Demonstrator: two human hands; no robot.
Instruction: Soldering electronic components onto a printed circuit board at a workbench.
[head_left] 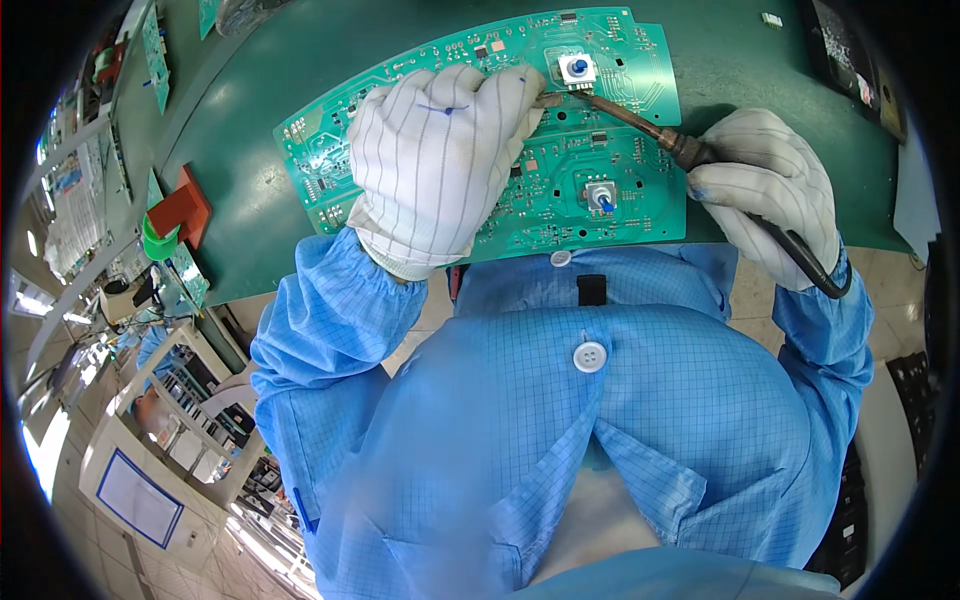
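A green circuit board (430,65), made of two joined curved panels, lies on the green work surface. Each panel carries a white square rotary part with a blue shaft: the far knob part (577,68) and the near knob part (601,197). My right hand (770,175), in a white striped glove, grips a soldering iron (640,124) by its handle. Its tip meets the board at the front edge of the far knob part. My left hand (440,160), gloved alike, rests over the board with fingers curled and pinched close to the tip; what they hold is hidden.
On the left stand an orange-red block (181,208) and a green ring-shaped roll (158,240). A dark device (845,60) sits at the far right, and a small white connector (772,19) lies at the back. The iron's black cable (815,268) loops past my right wrist.
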